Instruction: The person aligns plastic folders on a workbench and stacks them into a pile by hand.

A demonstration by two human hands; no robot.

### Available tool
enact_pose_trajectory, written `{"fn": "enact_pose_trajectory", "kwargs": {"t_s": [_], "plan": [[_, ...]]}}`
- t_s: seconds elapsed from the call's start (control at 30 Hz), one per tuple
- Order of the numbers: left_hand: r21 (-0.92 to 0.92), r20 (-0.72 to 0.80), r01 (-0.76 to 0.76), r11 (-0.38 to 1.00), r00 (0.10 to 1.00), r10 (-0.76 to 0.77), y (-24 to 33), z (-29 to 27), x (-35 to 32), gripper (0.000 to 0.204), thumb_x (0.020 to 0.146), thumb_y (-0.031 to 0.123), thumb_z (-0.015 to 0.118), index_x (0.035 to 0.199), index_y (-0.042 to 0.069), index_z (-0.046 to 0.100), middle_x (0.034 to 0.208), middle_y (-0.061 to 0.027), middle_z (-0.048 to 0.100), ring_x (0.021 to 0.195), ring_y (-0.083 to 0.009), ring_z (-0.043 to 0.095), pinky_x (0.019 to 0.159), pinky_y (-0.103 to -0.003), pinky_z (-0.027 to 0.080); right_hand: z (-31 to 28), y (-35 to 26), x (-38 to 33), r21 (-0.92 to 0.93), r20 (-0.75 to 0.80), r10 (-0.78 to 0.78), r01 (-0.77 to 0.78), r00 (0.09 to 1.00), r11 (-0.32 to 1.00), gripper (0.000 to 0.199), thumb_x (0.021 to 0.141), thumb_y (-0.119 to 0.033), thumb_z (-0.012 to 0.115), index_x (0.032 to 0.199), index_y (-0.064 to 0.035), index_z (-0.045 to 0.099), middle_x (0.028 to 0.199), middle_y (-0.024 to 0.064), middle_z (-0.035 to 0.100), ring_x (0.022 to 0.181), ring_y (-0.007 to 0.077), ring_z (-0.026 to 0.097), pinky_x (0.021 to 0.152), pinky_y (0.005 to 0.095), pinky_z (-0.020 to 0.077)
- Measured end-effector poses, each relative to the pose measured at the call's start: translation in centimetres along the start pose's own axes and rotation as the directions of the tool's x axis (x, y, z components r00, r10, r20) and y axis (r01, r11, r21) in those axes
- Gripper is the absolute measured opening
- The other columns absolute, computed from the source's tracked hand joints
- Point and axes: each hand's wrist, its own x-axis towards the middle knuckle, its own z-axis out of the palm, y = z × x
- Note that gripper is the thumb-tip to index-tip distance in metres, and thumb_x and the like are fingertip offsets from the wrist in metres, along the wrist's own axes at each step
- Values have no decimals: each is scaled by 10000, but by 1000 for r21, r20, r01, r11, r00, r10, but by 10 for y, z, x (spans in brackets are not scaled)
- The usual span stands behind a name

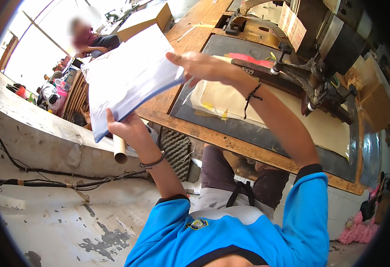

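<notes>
The stack of white sheets (128, 75) hides most of the left hand (126, 129) fingers and the worktop (190, 129) edge behind it. Around it are cream sheets (230, 100) on the dark mat, a cardboard tube (120, 150) and a black press (313, 78) (partly cut off). The stack is held in the air, its long axis running from lower left to upper right; the left hand grips its lower edge, the right hand (204, 66) pinches its upper corner.

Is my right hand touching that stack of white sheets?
Touching. The head view shows the right hand gripping the top edge of the white sheet stack, fingers lying over it.
</notes>
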Motion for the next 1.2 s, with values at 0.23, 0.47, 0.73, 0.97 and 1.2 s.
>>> {"fn": "enact_pose_trajectory", "kwargs": {"t_s": [0.23, 0.47, 0.73, 0.97, 1.2], "plan": [[635, 196, -368, 680, 927, 319, -30, -24, -37, 348, 1014, 205, 564, 1222, -73, 562, 1154, -163, 628, 1072, -241, 610, 968, -375, 478, 18, 31, 28, 431, -169, -88, 154, 982, 889, 473, 1014, -255, 603, 1296, 115, 515, 1049, 160, 684, 849, 170, 705, 647, 294, 645], [631, 237, -166, 758, 971, 15, -44, 9, -69, 343, 1024, 170, 568, 1260, -78, 566, 1079, -137, 676, 984, -194, 670, 887, -300, 530, -13, 40, 126, 310, -249, -110, 187, 962, 932, 304, 977, -221, 630, 1156, 21, 667, 959, 75, 720, 714, 131, 670, 571, 268, 558], [740, 657, -460, 491, 651, -380, 56, -49, -78, 321, 833, 23, 789, 1136, -15, 692, 867, -112, 742, 765, -173, 720, 758, -330, 584, -25, 145, 191, -256, -509, 51, -207, 859, 944, 390, 870, -287, 695, 1183, -54, 699, 1164, 196, 712, 1114, 315, 677, 962, 387, 525], [452, 689, -859, -241, 508, -516, 35, -52, -20, 584, 723, 320, 853, 1279, 220, 702, 1404, -52, 576, 1337, -273, 485, 1165, -475, 312, -6, 117, 170, -460, -449, 102, -328, 887, 826, 424, 913, -348, 641, 1232, -69, 666, 1300, 174, 653, 1271, 368, 569, 1075, 427, 462], [460, 708, -846, -269, 532, -463, 25, -47, -31, 472, 745, 404, 801, 1186, 244, 757, 1351, -37, 606, 1257, -273, 526, 1107, -450, 319, -22, 150, 142, -474, -548, -98, -211, 831, 855, 344, 898, -161, 598, 1217, -41, 643, 1303, 187, 616, 1242, 356, 582, 1045, 431, 484]]}}
